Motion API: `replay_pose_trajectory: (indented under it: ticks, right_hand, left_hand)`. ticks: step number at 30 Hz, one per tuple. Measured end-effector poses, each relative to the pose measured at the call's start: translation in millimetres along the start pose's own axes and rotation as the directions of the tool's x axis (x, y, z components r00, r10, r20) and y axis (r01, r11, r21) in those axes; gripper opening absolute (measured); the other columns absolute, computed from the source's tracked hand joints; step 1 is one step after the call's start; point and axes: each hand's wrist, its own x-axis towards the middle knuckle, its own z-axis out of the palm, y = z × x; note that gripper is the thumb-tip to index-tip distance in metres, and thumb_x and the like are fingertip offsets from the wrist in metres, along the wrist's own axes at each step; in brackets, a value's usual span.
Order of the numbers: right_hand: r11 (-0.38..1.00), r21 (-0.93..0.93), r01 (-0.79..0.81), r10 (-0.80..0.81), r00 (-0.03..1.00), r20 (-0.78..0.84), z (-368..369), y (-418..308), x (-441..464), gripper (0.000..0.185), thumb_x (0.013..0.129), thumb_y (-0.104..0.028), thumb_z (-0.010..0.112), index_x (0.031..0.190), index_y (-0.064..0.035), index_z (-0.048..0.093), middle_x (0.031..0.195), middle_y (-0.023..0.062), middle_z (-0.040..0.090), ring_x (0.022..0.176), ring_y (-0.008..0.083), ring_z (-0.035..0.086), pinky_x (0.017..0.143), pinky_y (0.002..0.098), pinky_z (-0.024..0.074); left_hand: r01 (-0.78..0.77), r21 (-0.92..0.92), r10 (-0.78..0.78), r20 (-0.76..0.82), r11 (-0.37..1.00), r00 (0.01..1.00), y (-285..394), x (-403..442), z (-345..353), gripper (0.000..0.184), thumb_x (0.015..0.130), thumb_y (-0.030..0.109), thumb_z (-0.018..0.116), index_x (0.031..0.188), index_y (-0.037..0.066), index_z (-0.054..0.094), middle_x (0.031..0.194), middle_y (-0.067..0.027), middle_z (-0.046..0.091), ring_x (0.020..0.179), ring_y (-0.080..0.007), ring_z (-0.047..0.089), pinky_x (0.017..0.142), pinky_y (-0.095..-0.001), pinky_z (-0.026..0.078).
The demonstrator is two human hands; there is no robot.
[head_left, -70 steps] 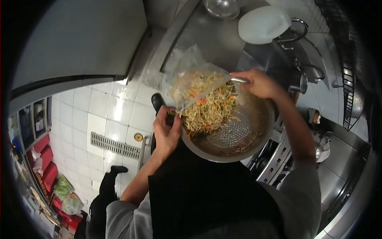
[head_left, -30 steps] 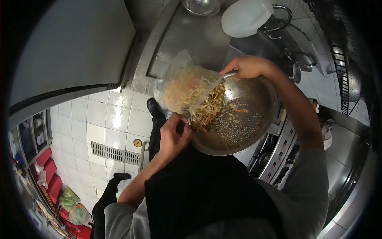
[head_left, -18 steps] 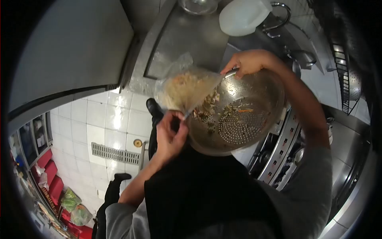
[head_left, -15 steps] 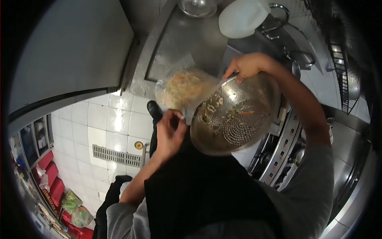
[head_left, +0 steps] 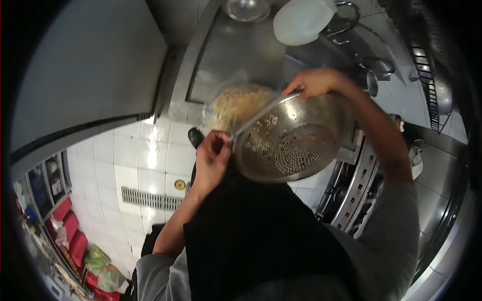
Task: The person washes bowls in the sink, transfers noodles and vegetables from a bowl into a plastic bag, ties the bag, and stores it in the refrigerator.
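A large metal colander (head_left: 301, 145) is tilted in front of me, with scraps of shredded vegetable clinging to its inside. My right hand (head_left: 316, 84) grips its far rim. Beside it, over the counter's edge, a clear plastic bag (head_left: 240, 105) holds a mass of shredded vegetables; its contents are blurred. The bag's mouth lies along the colander's left rim. My left hand (head_left: 215, 155) pinches the near edge of the bag between thumb and fingers, close to that rim.
The steel counter (head_left: 241, 55) carries a metal bowl (head_left: 246, 7) and a white plastic container (head_left: 304, 22) near a tap (head_left: 346, 12). A stove (head_left: 351, 200) stands at the right. Bagged greens (head_left: 98, 260) lie at lower left, and a drain grate (head_left: 150, 197) is in the tiled floor.
The colander has tipped further toward the bag, and fewer scraps show inside it. The bag has shifted slightly right. Both hands keep their holds.
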Motion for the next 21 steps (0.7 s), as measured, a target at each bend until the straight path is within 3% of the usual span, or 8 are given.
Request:
replay_pose_trajectory:
  ticks: [1, 6, 9, 11, 14, 15, 19, 21]
  right_hand:
    - [0.996, -0.08, -0.046, 0.045, 0.999, -0.019, -12, -1, -2, 0.05, 0.07, -0.007, 0.065, 0.118, -0.0137, 0.053, 0.115, 0.0119, 0.056, 0.101, 0.0207, 0.054, 0.088, 0.0308, 0.0409]
    - [0.998, 0.019, 0.055, -0.052, 0.989, -0.139, 14, 19, -13, 0.052, 0.072, -0.013, 0.063, 0.122, -0.0191, 0.05, 0.109, 0.0105, 0.057, 0.091, 0.0207, 0.057, 0.08, 0.0306, 0.0445]
    - [0.995, 0.084, 0.057, -0.024, 0.936, -0.351, 39, 13, -22, 0.053, 0.073, -0.013, 0.062, 0.124, -0.0183, 0.047, 0.109, 0.0116, 0.057, 0.089, 0.0224, 0.057, 0.079, 0.0309, 0.0452]
    - [0.979, 0.093, 0.183, -0.116, 0.867, -0.484, 59, 17, -27, 0.052, 0.075, -0.012, 0.061, 0.124, -0.017, 0.047, 0.104, 0.0117, 0.058, 0.088, 0.0224, 0.057, 0.08, 0.0324, 0.0446]
    - [0.981, 0.189, 0.043, 0.081, 0.795, -0.601, 84, 12, -42, 0.049, 0.074, -0.013, 0.06, 0.122, -0.0125, 0.048, 0.097, 0.0127, 0.058, 0.085, 0.022, 0.057, 0.078, 0.0345, 0.0444]
    - [0.978, 0.207, 0.038, 0.101, 0.777, -0.621, 92, 10, -49, 0.049, 0.074, -0.013, 0.06, 0.122, -0.0125, 0.048, 0.097, 0.0127, 0.058, 0.085, 0.022, 0.057, 0.078, 0.0345, 0.0444]
    - [0.932, 0.36, 0.045, 0.232, 0.688, -0.687, 127, 12, -85, 0.037, 0.074, -0.015, 0.061, 0.108, -0.005, 0.052, 0.09, 0.0133, 0.058, 0.083, 0.0225, 0.056, 0.073, 0.0334, 0.0434]
    - [0.907, 0.417, 0.054, 0.295, 0.624, -0.723, 150, 32, -110, 0.033, 0.073, -0.017, 0.062, 0.102, -0.003, 0.052, 0.089, 0.0136, 0.058, 0.083, 0.0218, 0.056, 0.072, 0.0324, 0.0431]
  left_hand:
    - [-0.035, -0.011, 0.035, 0.005, 0.999, 0.999, 0, 9, 1, 0.004, 0.084, 0.006, 0.051, 0.087, 0.003, 0.049, 0.073, 0.0028, 0.048, 0.065, -0.0035, 0.042, 0.06, -0.0182, 0.035]
    - [0.02, -0.013, -0.019, 0.078, 1.0, 0.997, 6, 14, -11, 0.011, 0.084, 0.005, 0.051, 0.094, 0.001, 0.051, 0.07, 0.0024, 0.047, 0.064, -0.0036, 0.042, 0.058, -0.0189, 0.035]
    - [0.036, 0.102, -0.049, 0.128, 0.994, 0.991, 14, 21, -16, 0.017, 0.084, 0.006, 0.054, 0.1, 0.0, 0.051, 0.064, 0.0033, 0.045, 0.059, -0.0035, 0.041, 0.054, -0.0191, 0.034]
    - [0.022, 0.206, -0.058, 0.17, 0.978, 0.984, 18, 30, -20, 0.02, 0.084, 0.006, 0.055, 0.103, 0.0, 0.051, 0.062, 0.0037, 0.045, 0.057, -0.0035, 0.04, 0.052, -0.0193, 0.034]
    - [0.022, 0.212, -0.063, 0.188, 0.977, 0.98, 31, 41, -20, 0.022, 0.084, 0.006, 0.055, 0.104, -0.002, 0.054, 0.061, 0.003, 0.048, 0.053, -0.003, 0.04, 0.048, -0.019, 0.032]
    - [-0.032, 0.208, -0.004, 0.174, 0.978, 0.985, 25, 42, -20, 0.017, 0.085, 0.009, 0.055, 0.099, -0.001, 0.056, 0.06, 0.0038, 0.048, 0.051, -0.0017, 0.038, 0.045, -0.0182, 0.03]
    - [0.072, 0.13, -0.078, 0.035, 0.989, 0.996, 36, 40, -27, 0.011, 0.085, 0.013, 0.054, 0.088, 0.004, 0.06, 0.053, 0.0081, 0.038, 0.042, -0.0004, 0.03, 0.037, -0.0187, 0.021]
    - [0.088, 0.108, -0.084, -0.041, 0.99, 0.996, 35, 40, -30, 0.013, 0.085, 0.015, 0.055, 0.09, 0.004, 0.06, 0.053, 0.0081, 0.038, 0.042, 0.0003, 0.029, 0.036, -0.0178, 0.02]
